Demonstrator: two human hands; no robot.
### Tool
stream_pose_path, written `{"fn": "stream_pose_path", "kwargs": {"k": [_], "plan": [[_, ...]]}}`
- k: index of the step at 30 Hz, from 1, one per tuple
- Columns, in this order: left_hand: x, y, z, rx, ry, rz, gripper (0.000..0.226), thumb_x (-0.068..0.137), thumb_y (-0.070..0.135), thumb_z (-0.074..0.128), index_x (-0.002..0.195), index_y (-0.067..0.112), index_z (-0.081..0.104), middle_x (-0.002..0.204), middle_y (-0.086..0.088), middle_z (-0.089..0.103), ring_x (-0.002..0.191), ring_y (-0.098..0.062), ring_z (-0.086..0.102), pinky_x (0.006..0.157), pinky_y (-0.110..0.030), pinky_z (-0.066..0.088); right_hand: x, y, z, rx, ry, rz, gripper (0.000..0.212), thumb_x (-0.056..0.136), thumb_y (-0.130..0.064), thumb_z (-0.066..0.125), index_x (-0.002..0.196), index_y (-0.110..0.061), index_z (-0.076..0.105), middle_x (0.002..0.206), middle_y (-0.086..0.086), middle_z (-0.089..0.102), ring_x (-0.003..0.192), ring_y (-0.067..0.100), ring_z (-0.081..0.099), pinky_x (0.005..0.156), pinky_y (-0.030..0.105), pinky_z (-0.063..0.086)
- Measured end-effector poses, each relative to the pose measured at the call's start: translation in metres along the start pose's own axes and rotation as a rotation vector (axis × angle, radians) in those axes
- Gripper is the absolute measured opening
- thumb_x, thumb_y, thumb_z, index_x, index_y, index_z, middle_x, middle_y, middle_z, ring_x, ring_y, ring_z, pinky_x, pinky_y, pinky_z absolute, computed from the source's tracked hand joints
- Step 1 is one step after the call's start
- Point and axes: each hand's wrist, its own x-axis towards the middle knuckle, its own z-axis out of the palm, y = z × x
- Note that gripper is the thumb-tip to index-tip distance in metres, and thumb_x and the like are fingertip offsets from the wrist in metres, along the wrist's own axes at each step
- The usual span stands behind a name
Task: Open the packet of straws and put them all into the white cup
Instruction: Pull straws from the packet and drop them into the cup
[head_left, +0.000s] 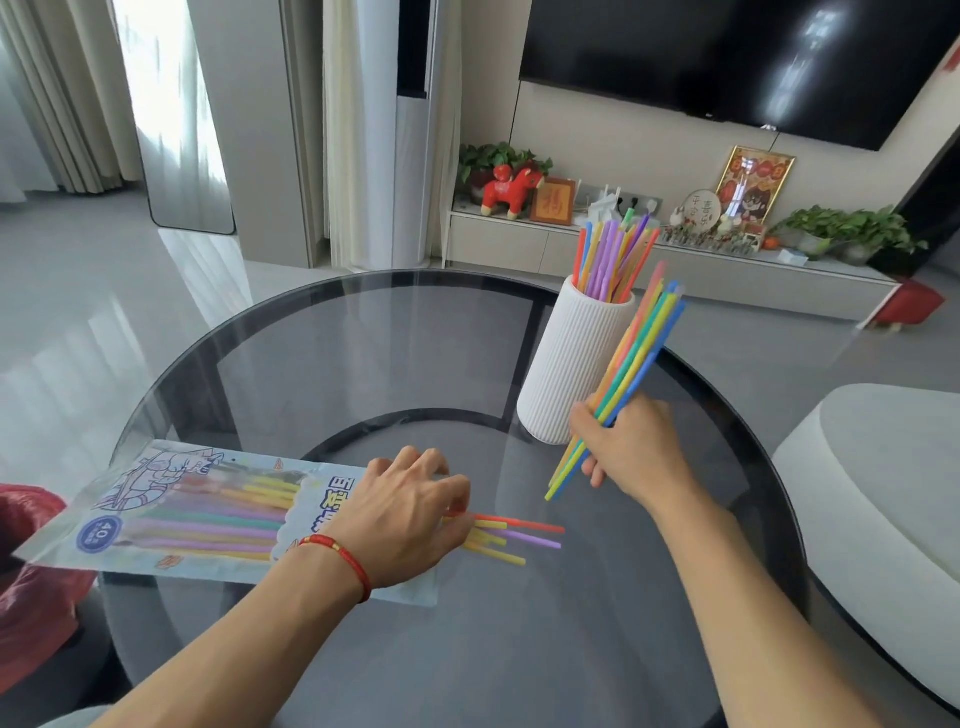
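Observation:
The ribbed white cup (563, 364) stands on the round glass table (363, 353) and holds several coloured straws (613, 254). My right hand (628, 447) grips a bunch of straws (636, 358), tilted up and right, just in front of the cup. The printed straw packet (176, 509) lies flat at the table's left, with more straws inside. My left hand (410, 514) presses down on the packet's open end, fingertips on the straw ends (514, 538) that poke out to the right.
A white rounded seat (883, 467) stands right of the table. A red cloth (31, 571) lies at the left edge. Beyond the table is a low TV shelf (675, 260) with plants and ornaments.

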Motion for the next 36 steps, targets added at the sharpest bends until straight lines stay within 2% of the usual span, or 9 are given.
{"fn": "stream_pose_path", "kwargs": {"k": [3,7,10,17,22,26,30,33,36], "plan": [[0.000,-0.001,0.002,-0.002,0.007,0.005,0.034,0.092,0.061,0.034,0.094,0.034,0.055,0.110,0.007,0.053,0.094,-0.017,0.045,0.083,-0.037,0.041,0.002,0.007,-0.001,0.027,0.046,-0.032,0.035,0.094,-0.027,0.068,0.069,-0.002,0.071,0.047,0.009,0.069,0.038,0.020,0.068,0.051,0.037,0.064],[0.001,0.000,0.001,-0.002,-0.002,0.003,0.034,0.093,0.060,0.034,0.095,0.035,0.055,0.111,0.007,0.052,0.095,-0.017,0.045,0.084,-0.037,0.042,-0.004,0.008,0.009,-0.053,-0.019,-0.050,0.039,0.094,-0.031,0.068,0.066,-0.004,0.068,0.046,0.006,0.067,0.037,0.015,0.067,0.049,0.031,0.062],[0.000,0.001,0.000,-0.012,0.005,-0.001,0.029,0.095,0.056,0.039,0.094,0.033,0.056,0.109,0.006,0.053,0.095,-0.018,0.046,0.085,-0.039,0.043,-0.006,0.011,0.010,-0.045,0.023,-0.028,0.037,0.097,-0.029,0.067,0.070,-0.004,0.070,0.047,0.007,0.068,0.038,0.015,0.068,0.053,0.034,0.064],[0.007,0.013,0.007,0.052,0.022,0.001,0.034,0.097,0.053,0.027,0.097,0.027,0.049,0.103,0.006,0.050,0.091,-0.021,0.045,0.086,-0.041,0.043,0.002,0.001,-0.022,0.529,0.277,0.025,0.025,0.099,-0.028,0.067,0.082,-0.013,0.077,0.064,0.007,0.077,0.049,0.020,0.071,0.047,0.026,0.059],[0.007,0.014,0.012,0.049,0.040,0.043,0.029,0.096,0.047,0.027,0.095,0.028,0.048,0.102,0.005,0.051,0.092,-0.023,0.047,0.083,-0.041,0.044,0.031,-0.034,-0.068,0.701,0.479,-0.053,0.022,0.095,-0.028,0.067,0.082,-0.012,0.075,0.067,0.004,0.077,0.051,0.021,0.071,0.045,0.027,0.057],[0.006,0.014,0.012,0.034,0.041,0.046,0.029,0.095,0.047,0.025,0.095,0.030,0.048,0.102,0.007,0.050,0.091,-0.021,0.045,0.084,-0.039,0.043,0.055,-0.059,-0.080,0.609,0.533,-0.077,0.021,0.097,-0.026,0.067,0.080,-0.015,0.073,0.063,-0.001,0.077,0.048,0.018,0.072,0.044,0.026,0.059],[0.006,0.013,0.011,0.013,0.039,0.048,0.032,0.094,0.048,0.023,0.094,0.030,0.049,0.103,0.007,0.050,0.092,-0.020,0.046,0.085,-0.038,0.043,0.077,-0.075,-0.077,0.294,0.449,-0.042,0.030,0.095,-0.028,0.065,0.081,-0.004,0.073,0.057,0.010,0.074,0.043,0.021,0.071,0.052,0.036,0.066],[0.006,0.012,0.011,0.004,0.039,0.054,0.035,0.094,0.050,0.020,0.094,0.030,0.049,0.103,0.008,0.050,0.092,-0.020,0.045,0.085,-0.038,0.043,0.087,-0.083,-0.070,-0.008,0.313,-0.023,0.028,0.092,-0.034,0.066,0.078,-0.009,0.068,0.080,0.018,0.077,0.075,0.036,0.076,0.075,0.048,0.065],[0.007,0.011,0.013,-0.001,0.041,0.051,0.036,0.093,0.052,0.018,0.093,0.031,0.048,0.103,0.009,0.049,0.092,-0.019,0.045,0.085,-0.037,0.042,0.088,-0.089,-0.061,-0.124,0.243,0.017,0.033,0.086,-0.048,0.073,0.093,-0.015,0.074,0.101,0.013,0.076,0.098,0.036,0.072,0.086,0.048,0.061]]}}
